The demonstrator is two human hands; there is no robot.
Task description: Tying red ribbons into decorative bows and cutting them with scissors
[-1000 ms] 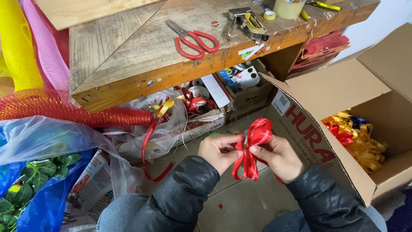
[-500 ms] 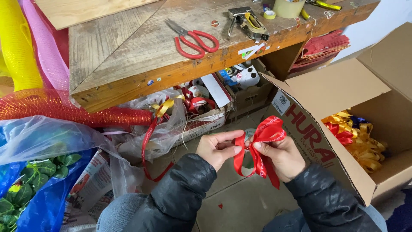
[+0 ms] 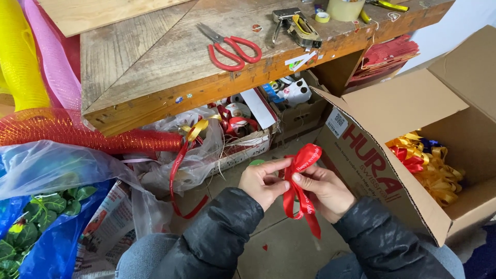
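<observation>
In front of you stands a worn wooden desk (image 3: pixel 155 72) with a scuffed, stickered front edge. On it lie red-handled scissors (image 3: pixel 230 47), blades shut and pointing toward the far left. To their right rests a metal stapler (image 3: pixel 296 25), then a small roll of tape (image 3: pixel 323 17) and a pale cup (image 3: pixel 345 8) at the back edge. A light board (image 3: pixel 103 13) lies across the far left corner. Below, on the tiled floor (image 3: pixel 289 248), an open cardboard box (image 3: pixel 413 155) holds ribbon bows.

Ribbon (image 3: pixel 299 188) between left hand (image 3: pixel 262 182) and right hand (image 3: pixel 324 190). Box (image 3: pixel 392 160) just right of right hand, bows (image 3: pixel 429 163) in it. Bench (image 3: pixel 170 62) beyond hands; scissors (image 3: pixel 230 47), stapler (image 3: pixel 295 26) on it. Bags (image 3: pixel 57 170) left of left hand.
</observation>
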